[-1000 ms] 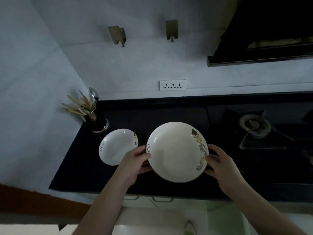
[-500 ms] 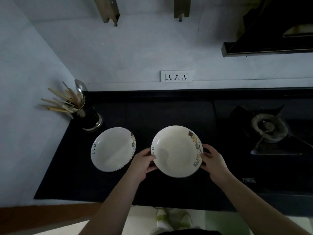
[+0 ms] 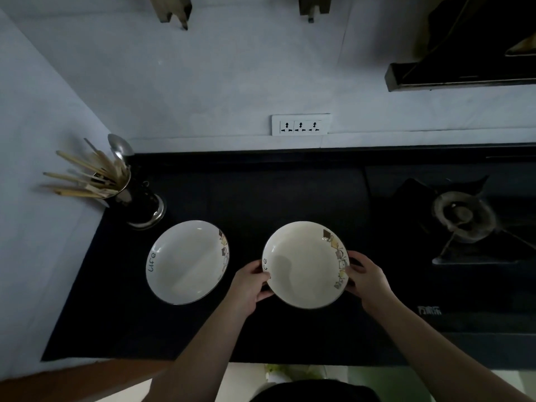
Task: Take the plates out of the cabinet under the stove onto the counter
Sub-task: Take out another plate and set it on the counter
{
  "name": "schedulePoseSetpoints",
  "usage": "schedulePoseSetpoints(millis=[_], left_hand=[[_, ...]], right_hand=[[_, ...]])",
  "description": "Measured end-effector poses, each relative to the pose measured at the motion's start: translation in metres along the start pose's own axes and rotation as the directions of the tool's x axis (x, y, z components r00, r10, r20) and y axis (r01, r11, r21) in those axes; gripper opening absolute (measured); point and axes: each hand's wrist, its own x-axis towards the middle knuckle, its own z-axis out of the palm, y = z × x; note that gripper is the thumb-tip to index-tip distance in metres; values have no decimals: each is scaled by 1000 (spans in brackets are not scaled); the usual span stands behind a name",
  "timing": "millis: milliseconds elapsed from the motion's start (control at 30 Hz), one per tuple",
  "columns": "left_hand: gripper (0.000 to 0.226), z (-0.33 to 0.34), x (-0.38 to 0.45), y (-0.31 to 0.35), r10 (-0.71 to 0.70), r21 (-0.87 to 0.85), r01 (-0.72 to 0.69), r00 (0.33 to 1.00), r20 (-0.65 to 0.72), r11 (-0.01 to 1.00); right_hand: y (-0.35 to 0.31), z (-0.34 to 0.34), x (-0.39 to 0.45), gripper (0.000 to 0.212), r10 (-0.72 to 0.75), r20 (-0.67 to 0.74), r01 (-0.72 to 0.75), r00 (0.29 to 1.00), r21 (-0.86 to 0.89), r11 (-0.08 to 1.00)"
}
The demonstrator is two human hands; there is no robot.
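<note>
A white plate with a patterned right rim is over the middle of the black counter. My left hand grips its left rim and my right hand grips its right rim. Whether the plate touches the counter I cannot tell. A second white plate with the word "life" on its rim lies flat on the counter to the left, apart from the held one. The cabinet under the stove is out of view.
A metal holder with chopsticks and a spoon stands in the back left corner. A gas burner sits on the stove at the right. A socket strip is on the wall, and a range hood hangs at the upper right.
Both hands have carried the plate forward and lower over the counter, beside the "life" plate. The camera has tilted down more over the counter.
</note>
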Motion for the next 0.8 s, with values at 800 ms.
schedulePoseSetpoints(millis=[800], left_hand=[[52,24,-5,6,127,265,-104,989,-72,959]], right_hand=[[-10,-21,9,45,-97,26,100,995,-188,977]])
